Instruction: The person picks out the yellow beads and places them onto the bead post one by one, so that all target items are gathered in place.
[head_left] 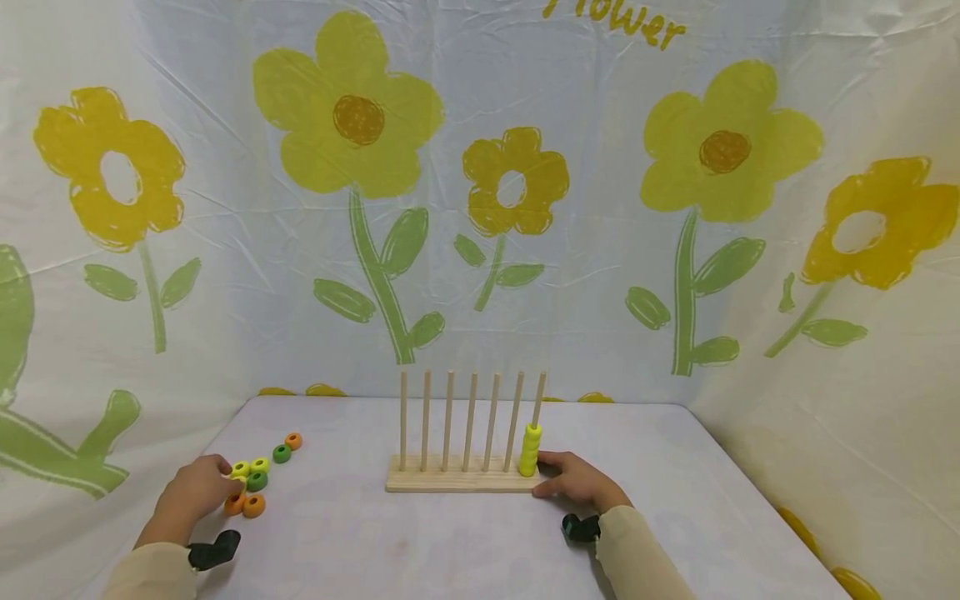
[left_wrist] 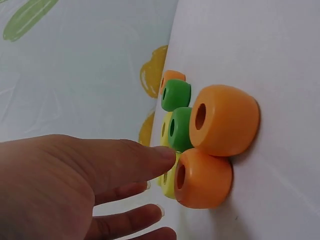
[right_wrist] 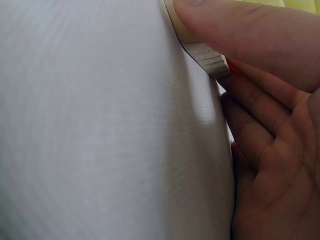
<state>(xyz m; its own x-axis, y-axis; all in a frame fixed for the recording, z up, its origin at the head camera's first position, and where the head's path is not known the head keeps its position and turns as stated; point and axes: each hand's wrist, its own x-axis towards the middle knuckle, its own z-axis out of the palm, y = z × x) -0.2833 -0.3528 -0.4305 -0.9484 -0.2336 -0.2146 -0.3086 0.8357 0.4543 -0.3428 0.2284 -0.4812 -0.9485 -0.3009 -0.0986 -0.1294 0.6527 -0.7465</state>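
My left hand [head_left: 191,497] reaches in among a small group of beads at the left of the table, thumb and fingers apart around a yellow bead [head_left: 239,469]. In the left wrist view, its thumb tip overlaps a yellow bead [left_wrist: 170,182] beside two orange beads [left_wrist: 225,120]. A green bead [head_left: 257,481] sits among them. At the middle stands a wooden peg rack [head_left: 461,483] with several upright rods. A stack of yellow beads [head_left: 529,450] fills the lower part of its rightmost rod. My right hand [head_left: 579,482] grips the base's right end, thumb in front, fingers behind.
Behind the group lie another green bead [head_left: 282,453] and an orange bead [head_left: 294,441]. A white cloth covers the table [head_left: 337,542], and a flower-printed curtain [head_left: 585,317] hangs at the back and sides. Black wrist mounts [head_left: 215,551] sit at both sleeves.
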